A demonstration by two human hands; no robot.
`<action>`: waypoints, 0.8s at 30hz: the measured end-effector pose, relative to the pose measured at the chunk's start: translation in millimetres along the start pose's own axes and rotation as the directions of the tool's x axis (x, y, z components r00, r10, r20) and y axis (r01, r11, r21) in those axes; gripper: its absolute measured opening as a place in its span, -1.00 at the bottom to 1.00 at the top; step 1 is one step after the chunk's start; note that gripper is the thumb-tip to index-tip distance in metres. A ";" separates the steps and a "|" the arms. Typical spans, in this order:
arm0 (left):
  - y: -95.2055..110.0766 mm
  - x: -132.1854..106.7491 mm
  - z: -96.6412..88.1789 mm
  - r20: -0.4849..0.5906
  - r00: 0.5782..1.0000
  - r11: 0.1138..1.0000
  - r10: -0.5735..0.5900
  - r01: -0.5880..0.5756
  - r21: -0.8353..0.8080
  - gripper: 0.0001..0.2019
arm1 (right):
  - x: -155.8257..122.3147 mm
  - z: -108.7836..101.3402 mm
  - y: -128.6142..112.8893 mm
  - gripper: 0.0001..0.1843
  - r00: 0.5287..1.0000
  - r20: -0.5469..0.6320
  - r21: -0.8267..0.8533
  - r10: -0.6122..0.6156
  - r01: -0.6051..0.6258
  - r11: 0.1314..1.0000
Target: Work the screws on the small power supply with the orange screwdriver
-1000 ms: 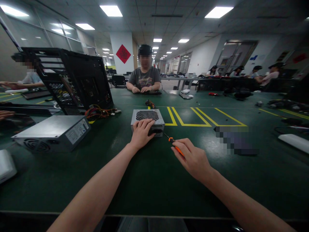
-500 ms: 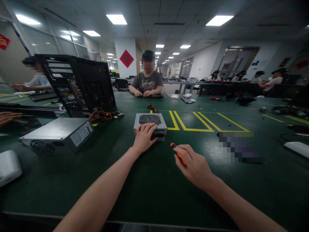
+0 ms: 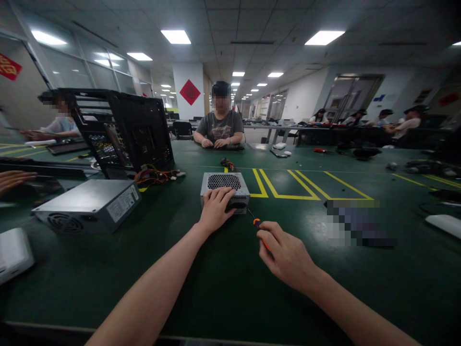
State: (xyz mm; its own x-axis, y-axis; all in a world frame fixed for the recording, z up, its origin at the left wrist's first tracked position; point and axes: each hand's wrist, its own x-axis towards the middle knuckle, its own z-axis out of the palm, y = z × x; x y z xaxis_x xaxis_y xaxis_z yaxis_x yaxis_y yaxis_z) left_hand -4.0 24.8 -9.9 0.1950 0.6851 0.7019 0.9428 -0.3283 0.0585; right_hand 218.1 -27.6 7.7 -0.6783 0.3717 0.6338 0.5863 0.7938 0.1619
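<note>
In the head view, a grey computer power supply (image 3: 224,181) with a honeycomb grille on top sits mid-table. My left hand (image 3: 217,205) grips its near side, fingers over the top edge and thumb against the front face. My right hand (image 3: 288,250) is closed around the orange and black handle of a screwdriver (image 3: 257,222). The thin shaft points up and left, its tip at the lower right corner of the power supply's front face. Whether the tip sits in a screw is too small to tell. My right palm hides most of the handle.
A second power supply (image 3: 90,202) and a black computer case (image 3: 144,137) with bundled cables (image 3: 154,175) stand left. White devices lie at both sides. Another person's hand (image 3: 16,180) reaches in at left; a person (image 3: 220,127) sits opposite. A blurred-out object (image 3: 363,223) lies right.
My right hand has shifted slightly around the screwdriver, and less of the orange handle shows. My left hand keeps its hold on the power supply. The whole view has tilted up a little.
</note>
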 end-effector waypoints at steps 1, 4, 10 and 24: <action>-0.2 -0.1 0.2 -0.001 1.000 1.000 0.000 0.000 0.002 -0.51 | 0.1 0.7 0.2 -0.80 1.000 -0.016 -0.005 -0.009 0.009 1.000; -0.4 -0.4 0.3 0.002 1.000 1.000 0.001 -0.001 0.001 -0.50 | 1.2 1.0 3.3 -0.83 0.997 -0.081 -0.019 0.004 -0.005 1.000; 1.2 -0.5 -0.3 0.018 1.000 1.000 -0.012 0.012 -0.007 -0.50 | 1.9 -3.5 6.1 -0.84 0.996 -0.046 0.008 0.076 -0.075 0.997; 0.8 -0.3 -2.9 0.023 1.000 1.000 -0.002 0.001 0.023 -0.52 | 1.3 0.8 10.9 -0.84 0.992 -0.114 -0.022 0.058 -0.061 0.998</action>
State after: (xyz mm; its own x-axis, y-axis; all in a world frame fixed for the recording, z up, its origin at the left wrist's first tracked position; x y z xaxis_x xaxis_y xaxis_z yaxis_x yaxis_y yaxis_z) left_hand -4.1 22.4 -8.0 0.1996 0.7000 0.6856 0.9490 -0.3123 0.0426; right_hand 223.3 -18.1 9.6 -0.5886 0.3598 0.7239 0.6360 0.7589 0.1399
